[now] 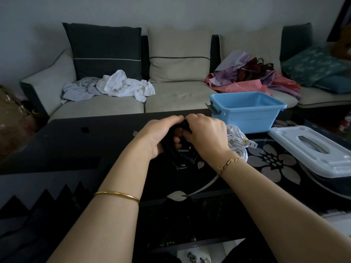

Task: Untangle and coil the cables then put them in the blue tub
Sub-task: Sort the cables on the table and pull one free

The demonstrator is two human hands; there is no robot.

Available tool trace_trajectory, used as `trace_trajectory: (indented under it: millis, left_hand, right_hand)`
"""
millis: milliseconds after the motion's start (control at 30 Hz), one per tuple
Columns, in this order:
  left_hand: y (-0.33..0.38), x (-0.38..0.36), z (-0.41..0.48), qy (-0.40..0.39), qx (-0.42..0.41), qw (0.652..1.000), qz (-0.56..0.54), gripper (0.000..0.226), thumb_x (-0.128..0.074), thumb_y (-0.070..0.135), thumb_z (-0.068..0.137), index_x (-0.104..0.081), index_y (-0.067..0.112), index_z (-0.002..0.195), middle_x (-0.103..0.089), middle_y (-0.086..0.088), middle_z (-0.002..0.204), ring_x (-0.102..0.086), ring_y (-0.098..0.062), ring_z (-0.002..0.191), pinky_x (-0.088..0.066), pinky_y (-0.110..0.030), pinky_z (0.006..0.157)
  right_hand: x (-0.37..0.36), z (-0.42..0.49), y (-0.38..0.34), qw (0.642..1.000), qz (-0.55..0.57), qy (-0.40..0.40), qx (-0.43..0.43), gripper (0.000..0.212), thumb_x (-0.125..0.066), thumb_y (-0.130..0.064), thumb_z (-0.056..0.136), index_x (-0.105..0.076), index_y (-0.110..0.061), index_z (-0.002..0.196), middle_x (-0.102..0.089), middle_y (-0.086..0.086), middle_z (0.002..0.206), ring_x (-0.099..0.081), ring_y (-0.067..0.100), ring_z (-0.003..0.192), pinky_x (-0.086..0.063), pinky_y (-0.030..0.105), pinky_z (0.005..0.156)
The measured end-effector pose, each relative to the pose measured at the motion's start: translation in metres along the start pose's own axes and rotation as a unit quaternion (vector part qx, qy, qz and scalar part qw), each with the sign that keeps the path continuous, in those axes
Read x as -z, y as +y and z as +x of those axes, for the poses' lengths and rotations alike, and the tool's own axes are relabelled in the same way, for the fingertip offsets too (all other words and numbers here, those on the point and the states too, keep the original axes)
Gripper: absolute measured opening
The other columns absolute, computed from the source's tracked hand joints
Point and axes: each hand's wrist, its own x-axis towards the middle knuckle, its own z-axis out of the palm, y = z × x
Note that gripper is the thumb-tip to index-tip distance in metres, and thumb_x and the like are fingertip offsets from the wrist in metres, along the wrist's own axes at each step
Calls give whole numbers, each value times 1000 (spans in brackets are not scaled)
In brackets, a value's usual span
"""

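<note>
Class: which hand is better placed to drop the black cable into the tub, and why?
Probably the right hand: it grips the cable on the side nearer the tub, which stands open. The left hand would have to cross over.

Both forearms extended forward and converging; left hand (159,136) and right hand (206,136) meet at the fingertips, backs up, fingers of each curled round the black cable (171,155).

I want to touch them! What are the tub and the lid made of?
Tub: probably plastic, smooth and matte blue, with a moulded rim and clip. Lid: probably plastic too, pale and slightly shiny, with a moulded handle dip.
</note>
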Motion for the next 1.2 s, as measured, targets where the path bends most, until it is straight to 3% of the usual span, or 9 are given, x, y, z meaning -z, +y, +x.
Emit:
trace_trajectory:
  millis: [133,233,367,500,567,700,800,933,1200]
  left_hand:
    - [-1,-1,0,10,-21,1000,13,21,-66,32,86,-65,11,88,-52,-3,66,-38,-11,43,-40,-24,47]
    - [-2,-1,3,2,-38,999,22,23,-70,33,85,-63,11,88,-51,-4,71,-37,-11,49,-36,-21,44]
    - [-6,-2,5,10,-65,998,21,24,-70,29,85,-61,14,70,-50,-1,64,-38,-9,46,-36,-20,42]
    - [-7,-4,4,19,-83,996,7,18,-67,25,88,-63,14,73,-53,-1,62,-39,-6,38,-36,-20,41]
    - [-7,-4,4,19,-89,996,-6,16,-65,23,89,-63,14,76,-55,-2,64,-38,-5,36,-35,-20,40]
    - [-7,2,5,27,-102,994,-21,14,-64,22,90,-64,14,79,-55,-1,64,-37,-6,36,-35,-21,40]
    - [-6,7,7,35,-105,994,-25,14,-65,23,90,-64,15,79,-55,0,62,-38,-7,38,-35,-22,40]
    - [-6,9,6,24,-90,995,-41,11,-65,23,89,-63,16,81,-56,-2,68,-38,-7,39,-36,-20,38]
    - [-10,6,9,23,-117,993,4,5,-64,17,91,-67,14,88,-59,-3,72,-39,-8,40,-37,-23,40]
  right_hand:
    - [4,3,-2,1000,15,-23,12,24,-63,-28,86,-61,-6,95,-65,10,89,-63,35,78,-32,33,56]
    - [3,2,0,1000,10,1,4,23,-72,-26,78,-61,-5,81,-65,11,76,-63,35,63,-24,29,51]
    - [5,2,-1,1000,-14,9,-11,27,-75,-29,74,-60,-7,74,-65,9,70,-62,32,57,-21,28,53]
    - [13,4,0,997,26,-68,-33,27,-59,-34,88,-54,-12,104,-61,5,103,-62,30,86,-30,31,61]
    - [14,5,1,993,70,-80,-54,35,-64,-33,86,-47,-12,108,-54,5,108,-60,33,86,-37,33,60]
    - [20,6,1,987,115,-83,-77,47,-70,-43,81,-42,-12,100,-50,6,103,-58,34,80,-46,39,63]
    - [29,7,5,988,88,-107,-62,38,-65,-47,84,-44,-16,93,-56,4,96,-58,28,84,-39,34,63]
    - [35,9,7,979,150,-123,-67,30,-67,-38,83,-43,-19,83,-51,-1,87,-54,23,84,-31,31,62]
    - [38,10,8,973,209,-92,-41,25,-68,-18,82,-43,-19,77,-56,0,90,-54,25,83,-46,39,68]
